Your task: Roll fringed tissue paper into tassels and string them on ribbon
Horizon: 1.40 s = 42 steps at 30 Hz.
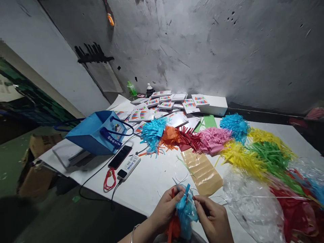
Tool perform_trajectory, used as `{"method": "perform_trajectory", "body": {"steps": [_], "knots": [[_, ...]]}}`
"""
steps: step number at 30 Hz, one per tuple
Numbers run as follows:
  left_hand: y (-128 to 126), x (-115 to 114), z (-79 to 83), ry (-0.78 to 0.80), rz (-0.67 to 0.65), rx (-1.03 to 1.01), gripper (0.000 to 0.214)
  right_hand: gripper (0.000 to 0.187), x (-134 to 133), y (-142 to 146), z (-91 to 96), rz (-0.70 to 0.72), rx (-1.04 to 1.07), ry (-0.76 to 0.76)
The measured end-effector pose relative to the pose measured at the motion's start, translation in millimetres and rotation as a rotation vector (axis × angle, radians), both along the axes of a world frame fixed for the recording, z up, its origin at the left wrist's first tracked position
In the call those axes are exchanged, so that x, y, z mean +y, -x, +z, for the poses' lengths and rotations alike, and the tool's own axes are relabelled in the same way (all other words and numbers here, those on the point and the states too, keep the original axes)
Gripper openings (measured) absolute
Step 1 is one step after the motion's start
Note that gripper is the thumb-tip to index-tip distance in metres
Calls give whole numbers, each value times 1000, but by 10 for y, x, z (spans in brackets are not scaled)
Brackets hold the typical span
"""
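Observation:
At the bottom centre, my left hand point(165, 207) is closed around a bundle of tissue tassels: a blue tassel point(186, 212) on top and an orange-red tassel point(173, 227) below. My right hand point(211, 216) is closed beside it, its fingers pinching at the blue tassel's top, where a thin white string point(238, 198) runs off to the right. Both hands hover over the near edge of the white table point(152, 175).
Piles of fringed tissue tassels lie across the table: blue point(153, 131), orange point(170, 136), red point(188, 138), pink point(214, 139), yellow point(240, 157), green point(269, 153). A brown packet point(204, 170), clear plastic bags point(250, 206), a blue gift bag point(97, 133), a phone point(120, 157), a power bank point(129, 167) and printed cards point(164, 104) are there too.

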<state>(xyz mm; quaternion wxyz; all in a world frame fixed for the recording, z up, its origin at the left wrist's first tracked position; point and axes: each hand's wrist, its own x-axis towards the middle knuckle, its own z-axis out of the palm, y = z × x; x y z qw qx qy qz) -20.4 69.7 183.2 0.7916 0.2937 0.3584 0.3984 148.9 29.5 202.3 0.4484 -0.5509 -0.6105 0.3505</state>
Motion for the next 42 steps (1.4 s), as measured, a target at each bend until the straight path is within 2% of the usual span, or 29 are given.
{"method": "perform_trajectory", "body": {"steps": [5,8,13,18,25,28,32,37,42], "knots": [[36,18,43,-130,-38,71,35,18,-3,-41,-5,13,-61,-11],[64,34,48,-188,-61,121,37,21,7,-70,-18,42,-106,36],[83,32,-30,-282,-60,203,37,32,9,-92,-81,47,-138,114],[79,27,-85,-363,-50,261,33,33,-8,-92,-113,53,-151,127],[130,54,-47,-682,-145,532,41,24,2,-112,-34,155,-147,74],[135,61,-50,-745,-189,552,45,27,6,-98,-38,117,-79,160],[126,55,-66,-812,-209,547,45,37,13,-63,-94,80,129,336],[115,46,-56,-811,-203,501,40,39,28,-47,-144,146,276,395],[95,83,5,-619,-56,476,32,33,33,-4,-168,144,137,311]]}}
